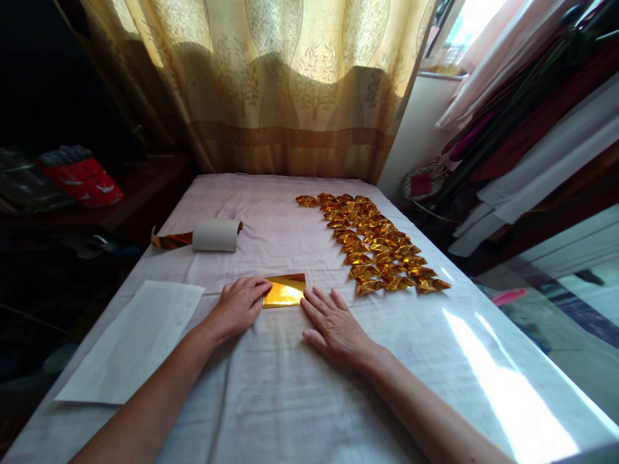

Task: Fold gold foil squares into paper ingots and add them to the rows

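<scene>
A folded sheet of gold foil paper (285,291) lies flat on the white cloth-covered table (271,386). My left hand (238,305) rests palm down with its fingertips on the sheet's left edge. My right hand (333,327) lies flat on the cloth, fingers spread, its fingertips touching the sheet's lower right corner. Neither hand grips the sheet. Beyond my right hand, a group of several folded gold foil pieces (374,243) runs in rows toward the far right.
A white roll with a copper foil tail (215,234) lies at the far left. A white paper sheet (138,338) sits at the near left edge. A patterned curtain (271,84) hangs behind the table. Hanging clothes (527,116) crowd the right side.
</scene>
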`<move>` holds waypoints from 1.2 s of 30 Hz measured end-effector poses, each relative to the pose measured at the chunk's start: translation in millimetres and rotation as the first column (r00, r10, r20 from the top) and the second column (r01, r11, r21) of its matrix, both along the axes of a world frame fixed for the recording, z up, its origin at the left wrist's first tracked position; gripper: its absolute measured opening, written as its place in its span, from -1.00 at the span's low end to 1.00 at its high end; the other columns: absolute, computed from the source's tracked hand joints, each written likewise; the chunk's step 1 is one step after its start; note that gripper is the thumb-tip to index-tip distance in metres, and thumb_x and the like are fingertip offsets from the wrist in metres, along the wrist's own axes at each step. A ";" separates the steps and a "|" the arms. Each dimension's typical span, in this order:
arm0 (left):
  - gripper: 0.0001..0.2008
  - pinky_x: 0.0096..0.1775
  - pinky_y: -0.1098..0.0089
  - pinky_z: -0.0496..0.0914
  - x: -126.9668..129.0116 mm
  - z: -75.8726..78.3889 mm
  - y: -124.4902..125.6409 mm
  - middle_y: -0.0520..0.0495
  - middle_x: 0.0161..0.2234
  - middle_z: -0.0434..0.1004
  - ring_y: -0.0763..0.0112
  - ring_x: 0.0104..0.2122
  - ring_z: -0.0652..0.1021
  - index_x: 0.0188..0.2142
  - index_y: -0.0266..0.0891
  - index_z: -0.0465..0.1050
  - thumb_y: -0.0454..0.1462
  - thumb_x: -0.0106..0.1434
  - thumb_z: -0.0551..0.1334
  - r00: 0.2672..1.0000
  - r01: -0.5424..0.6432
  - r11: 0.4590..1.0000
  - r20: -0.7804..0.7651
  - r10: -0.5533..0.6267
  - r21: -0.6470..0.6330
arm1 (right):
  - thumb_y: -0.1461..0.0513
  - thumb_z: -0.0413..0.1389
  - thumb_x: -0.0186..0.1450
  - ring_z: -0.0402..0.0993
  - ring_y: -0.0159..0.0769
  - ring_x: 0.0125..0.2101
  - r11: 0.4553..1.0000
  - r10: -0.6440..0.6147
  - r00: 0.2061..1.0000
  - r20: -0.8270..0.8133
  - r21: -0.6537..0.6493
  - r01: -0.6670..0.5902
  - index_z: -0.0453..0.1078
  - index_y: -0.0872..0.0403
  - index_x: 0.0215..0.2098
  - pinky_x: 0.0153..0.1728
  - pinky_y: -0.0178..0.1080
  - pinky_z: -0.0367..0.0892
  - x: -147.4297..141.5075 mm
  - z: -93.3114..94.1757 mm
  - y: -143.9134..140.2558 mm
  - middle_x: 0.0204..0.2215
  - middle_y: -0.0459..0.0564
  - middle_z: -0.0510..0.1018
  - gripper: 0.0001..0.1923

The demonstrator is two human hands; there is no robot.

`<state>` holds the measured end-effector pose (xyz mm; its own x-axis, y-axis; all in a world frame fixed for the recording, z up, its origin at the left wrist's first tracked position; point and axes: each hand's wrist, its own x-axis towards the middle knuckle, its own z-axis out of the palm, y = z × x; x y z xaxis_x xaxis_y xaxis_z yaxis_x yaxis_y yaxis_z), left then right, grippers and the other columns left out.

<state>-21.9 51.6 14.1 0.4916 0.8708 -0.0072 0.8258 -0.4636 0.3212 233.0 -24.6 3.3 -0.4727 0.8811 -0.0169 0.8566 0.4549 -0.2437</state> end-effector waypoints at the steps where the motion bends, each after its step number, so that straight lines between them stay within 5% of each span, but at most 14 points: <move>1: -0.53 0.10 0.13 0.29 0.2 -1.4 0.2 -0.02 0.15 0.45 0.21 0.13 0.39 0.10 0.01 0.44 -0.33 0.25 0.06 1.000 -0.008 1.000 0.009 0.007 0.006 | 0.03 -0.06 0.45 -0.08 -0.10 0.38 1.000 -0.020 1.000 -0.003 0.016 0.021 0.09 0.09 0.37 0.34 0.15 -0.15 -1.6 0.8 0.1 0.37 0.09 0.09 -0.40; 6: -0.66 0.09 0.12 0.29 5.8 -5.4 -2.4 -0.04 0.11 0.48 0.18 0.10 0.41 0.04 -0.04 0.47 -0.19 0.30 0.11 0.998 -0.051 0.998 0.045 0.049 0.046 | 0.18 -0.08 0.45 0.00 -0.07 0.36 0.986 -0.079 0.995 -0.061 0.145 0.088 0.22 0.16 0.31 0.34 0.16 -0.12 -16.2 7.4 4.6 0.34 0.15 0.16 -0.50; 10: -0.69 0.07 0.12 0.29 12.0 -7.7 -8.2 -0.07 0.08 0.50 0.15 0.10 0.42 0.01 -0.08 0.45 -0.20 0.27 0.17 0.992 -0.112 0.988 0.074 0.105 0.102 | 0.31 -0.10 0.40 0.10 -0.19 0.32 0.970 -0.059 0.979 -0.196 0.222 0.103 0.21 0.16 0.31 0.30 -0.07 0.09 -40.5 10.3 24.1 0.33 0.15 0.21 -0.49; 13: -0.71 0.06 0.13 0.29 13.5 -11.7 -10.0 -0.08 0.04 0.51 0.15 0.08 0.43 -0.01 -0.09 0.42 -0.21 0.26 0.19 0.986 -0.136 0.983 0.108 0.124 0.122 | 0.31 -0.05 0.38 0.22 -0.21 0.27 0.971 -0.132 0.962 -0.239 0.163 0.174 0.18 0.13 0.33 0.24 -0.14 0.20 -63.0 6.8 45.8 0.30 0.16 0.25 -0.45; 18: -0.70 0.03 0.16 0.31 12.4 -20.6 -9.8 -0.09 -0.03 0.54 0.16 0.02 0.47 -0.02 -0.12 0.35 -0.22 0.24 0.21 0.975 -0.180 0.971 0.157 0.155 0.158 | 0.18 -0.05 0.43 0.06 -0.11 0.34 0.974 -0.209 0.973 -0.101 0.063 0.216 0.17 0.12 0.34 0.31 0.07 -0.01 -83.0 -3.4 64.4 0.35 0.14 0.16 -0.48; 22: -0.73 0.03 0.17 0.30 12.1 -22.7 -10.9 -0.09 -0.04 0.54 0.15 0.01 0.47 -0.04 -0.12 0.33 -0.22 0.26 0.21 0.976 -0.175 0.970 0.160 0.149 0.166 | 0.02 -0.14 0.47 -0.09 -0.10 0.38 0.969 -0.245 0.969 -0.031 0.011 0.245 0.07 0.05 0.38 0.33 0.18 -0.15 -72.5 -3.2 60.8 0.39 0.04 0.04 -0.42; 31: -0.74 0.07 0.13 0.26 16.0 -11.9 -18.8 -0.11 0.04 0.52 0.15 0.08 0.44 -0.01 -0.13 0.41 -0.29 0.30 0.18 0.990 -0.128 0.975 0.073 0.117 0.181 | 0.03 -0.18 0.48 -0.16 -0.06 0.39 0.956 -0.292 0.956 0.042 -0.030 0.293 0.01 0.06 0.40 0.32 0.23 -0.23 -33.5 -3.3 54.7 0.40 0.03 -0.03 -0.41; 36: -0.67 0.23 -0.02 0.05 32.1 -7.9 -37.3 -0.04 0.20 0.43 0.13 0.26 0.29 0.09 -0.04 0.43 -0.29 0.39 0.09 0.992 0.104 0.952 0.033 -0.118 0.289 | 0.03 -0.19 0.48 -0.15 -0.06 0.39 0.956 -0.294 0.955 0.036 -0.003 0.294 0.01 0.05 0.40 0.32 0.22 -0.21 -34.1 -6.5 53.7 0.40 0.03 -0.02 -0.41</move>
